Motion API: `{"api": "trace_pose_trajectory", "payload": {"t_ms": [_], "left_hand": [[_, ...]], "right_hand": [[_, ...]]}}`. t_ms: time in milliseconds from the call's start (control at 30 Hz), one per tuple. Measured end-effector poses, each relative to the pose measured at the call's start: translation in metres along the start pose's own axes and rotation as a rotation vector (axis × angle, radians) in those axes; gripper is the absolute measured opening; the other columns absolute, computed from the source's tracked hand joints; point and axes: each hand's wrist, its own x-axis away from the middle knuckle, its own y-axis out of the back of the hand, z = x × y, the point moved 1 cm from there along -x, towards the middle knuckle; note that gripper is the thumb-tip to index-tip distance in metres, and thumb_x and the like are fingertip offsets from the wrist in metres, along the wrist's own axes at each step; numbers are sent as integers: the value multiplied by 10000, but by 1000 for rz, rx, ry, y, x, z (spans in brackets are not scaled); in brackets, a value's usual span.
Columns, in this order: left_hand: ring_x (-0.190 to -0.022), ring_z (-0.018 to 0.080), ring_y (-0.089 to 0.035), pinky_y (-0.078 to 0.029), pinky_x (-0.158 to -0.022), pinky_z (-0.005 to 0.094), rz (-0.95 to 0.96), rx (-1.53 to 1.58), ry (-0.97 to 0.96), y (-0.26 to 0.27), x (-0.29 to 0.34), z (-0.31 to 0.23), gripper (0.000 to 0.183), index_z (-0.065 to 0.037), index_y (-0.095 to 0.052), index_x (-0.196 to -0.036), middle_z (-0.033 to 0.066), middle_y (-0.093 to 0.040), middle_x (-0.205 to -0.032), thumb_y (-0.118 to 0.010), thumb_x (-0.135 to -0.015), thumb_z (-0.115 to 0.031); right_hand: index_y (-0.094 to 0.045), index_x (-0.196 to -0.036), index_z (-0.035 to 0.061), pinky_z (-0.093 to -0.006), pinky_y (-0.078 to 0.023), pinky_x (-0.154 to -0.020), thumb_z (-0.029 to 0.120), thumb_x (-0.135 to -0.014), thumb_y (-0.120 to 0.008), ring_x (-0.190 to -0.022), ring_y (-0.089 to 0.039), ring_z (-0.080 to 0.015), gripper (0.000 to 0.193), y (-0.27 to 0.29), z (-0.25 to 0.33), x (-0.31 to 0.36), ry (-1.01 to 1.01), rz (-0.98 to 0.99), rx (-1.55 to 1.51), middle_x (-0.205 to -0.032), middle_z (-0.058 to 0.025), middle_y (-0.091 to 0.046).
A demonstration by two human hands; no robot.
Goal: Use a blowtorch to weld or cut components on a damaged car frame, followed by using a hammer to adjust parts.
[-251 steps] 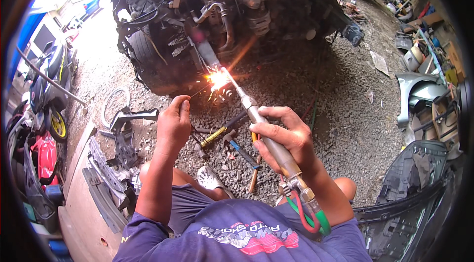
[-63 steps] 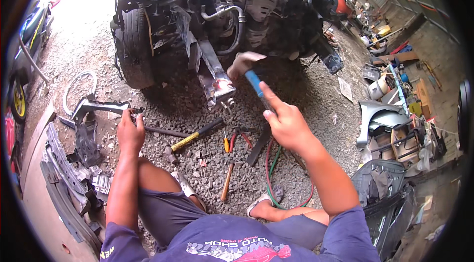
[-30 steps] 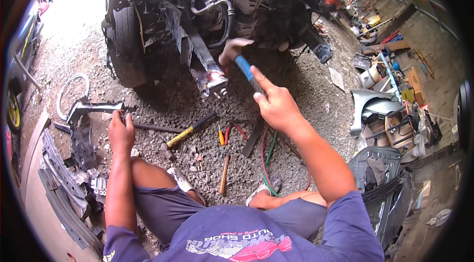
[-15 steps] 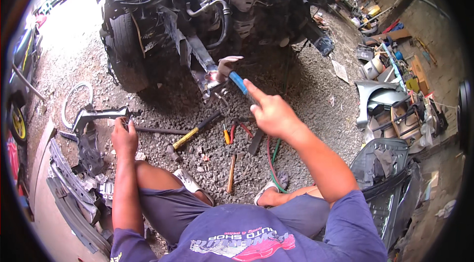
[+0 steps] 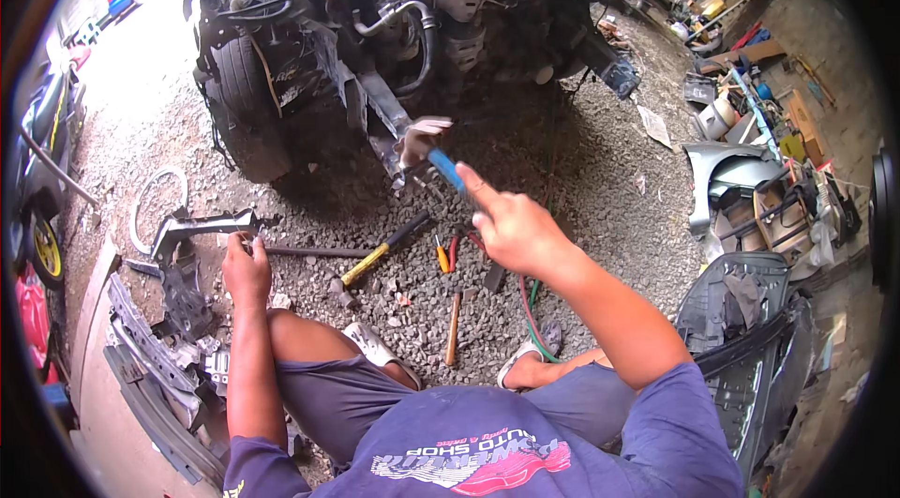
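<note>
My right hand (image 5: pixel 521 228) is wrapped round the blue grip of a claw hammer (image 5: pixel 445 168), its index finger stretched along the handle. The hammer's head is blurred and appears right at the end of a bent metal rail (image 5: pixel 382 106) jutting from the car's stripped front. Over on the left, my left hand (image 5: pixel 246 273) is closed beside a silver and black metal car part (image 5: pixel 199 224). A dark bar (image 5: pixel 314 252) runs rightward from near its fingers. What the fingers hold, if anything, cannot be made out.
On the gravel lie a yellow-and-black handled tool (image 5: pixel 384 249), a yellow screwdriver (image 5: pixel 442 257), a wooden-handled hammer (image 5: pixel 454 329) and a green hose (image 5: pixel 536 339). A tyre (image 5: pixel 246 104) stands at the car's left. Body panels (image 5: pixel 736 306) are piled right, metal strips (image 5: pixel 155 348) left.
The hammer's head has come down and left onto the rail's end, with my right hand slightly lower. My left hand stays beside the metal part, and the whole view has shifted a little.
</note>
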Motion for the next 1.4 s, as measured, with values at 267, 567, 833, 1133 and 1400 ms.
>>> {"api": "trace_pose_trajectory", "payload": {"t_ms": [267,567,833,1133,1400], "left_hand": [[-1077,475,-732,-567,-923,534,-6,22,-29,0,0,12,318,-34,-656,-1246,264,-768,-1161,-739,-1021,-243],[-1093,493,-723,-562,-939,547,55,-27,-3,-4,-1,5,309,-32,-661,-1237,275,-764,-1170,-732,-1015,-234],[-1114,523,-709,-556,-947,571,76,-81,29,-9,-2,-3,355,3,-654,-1248,313,-752,-1182,-741,-998,-233],[-1178,494,-710,-558,-1009,547,142,-179,61,-13,-4,-8,396,23,-653,-1300,289,-751,-1258,-729,-1002,-228],[-1102,513,-720,-562,-955,578,130,-253,66,-12,1,-16,344,4,-655,-1218,297,-763,-1161,-726,-997,-250]], "right_hand": [[-258,-1770,296,-331,-550,-539,172,-1108,-586,-629,-646,-151,749,25,3,-14,-258,63,-1080,-840,-32,-641],[-186,-1768,296,-339,-555,-535,196,-1109,-560,-641,-631,-166,765,-21,-5,-97,-456,-140,-1642,-862,-62,-642],[-216,-1772,269,-345,-555,-515,207,-1119,-542,-636,-643,-172,733,-12,-43,-113,-306,-4,-1584,-886,-91,-658],[-254,-1768,206,-400,-537,-463,118,-1064,-590,-524,-611,-183,785,-5,-40,-131,-244,249,-1377,-745,-59,-615],[-128,-1788,201,-370,-541,-463,112,-1085,-549,-528,-610,-164,824,-23,-17,-120,-344,-319,-1504,-762,-64,-613]]}}
